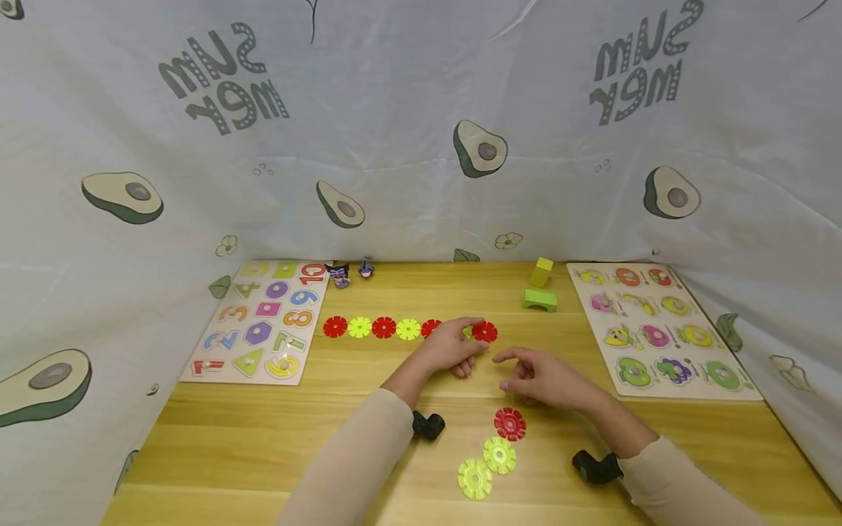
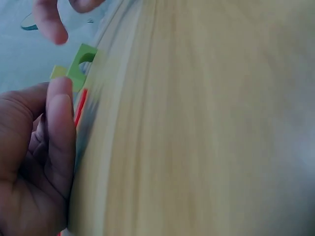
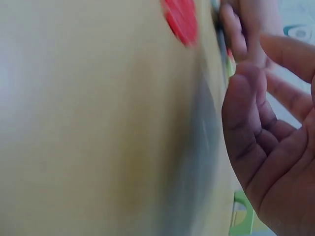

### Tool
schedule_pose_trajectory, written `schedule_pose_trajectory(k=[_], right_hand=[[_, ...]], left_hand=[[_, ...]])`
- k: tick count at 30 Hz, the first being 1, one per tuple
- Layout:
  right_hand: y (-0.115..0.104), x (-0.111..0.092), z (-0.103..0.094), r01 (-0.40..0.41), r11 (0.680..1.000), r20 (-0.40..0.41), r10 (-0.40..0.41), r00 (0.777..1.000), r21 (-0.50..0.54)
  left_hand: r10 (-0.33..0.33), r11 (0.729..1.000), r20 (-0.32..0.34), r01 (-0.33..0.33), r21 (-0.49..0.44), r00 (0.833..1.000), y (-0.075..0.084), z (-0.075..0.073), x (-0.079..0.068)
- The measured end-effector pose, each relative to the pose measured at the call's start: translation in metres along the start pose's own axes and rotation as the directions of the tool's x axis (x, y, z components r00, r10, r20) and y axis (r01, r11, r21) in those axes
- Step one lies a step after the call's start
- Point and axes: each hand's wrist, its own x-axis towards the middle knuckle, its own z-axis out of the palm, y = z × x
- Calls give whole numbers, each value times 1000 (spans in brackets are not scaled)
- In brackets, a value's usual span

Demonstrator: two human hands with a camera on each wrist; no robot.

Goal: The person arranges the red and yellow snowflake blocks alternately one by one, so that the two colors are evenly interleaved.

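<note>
Notched plastic discs, red and yellow-green by turns, lie in a row across the table. My left hand is over the right part of this row and hides some of it. Its index finger and thumb reach to either side of the red end disc, fingertips right at its edge. In the left wrist view that disc shows as a thin red edge beside the thumb. To the right, my right hand hovers with its index finger extended and nothing in it. Below it lies a loose red disc, with two yellow-green discs nearer me.
A number-and-shape puzzle board lies on the left, a fruit puzzle board on the right. Toward the back stand a green arch block, a yellow block and two small figures. A printed curtain encloses the table.
</note>
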Motion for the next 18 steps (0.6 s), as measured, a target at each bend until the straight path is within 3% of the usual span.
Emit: schedule_pose_trajectory(k=[4,8,18], right_hand=[[-3,-21,17,38,999,133,-41,990,27],[-7,-38,29,104,995,242,-98,965,-11],[-10,-47,38,115,989,241,-90,966,-90]], left_hand=[[-21,1000,-1,21,2,1000,7,10,7],[-59,994,-56,64,83,997,10,16,9],[-98,980,-117,117,161,988,11,23,11]])
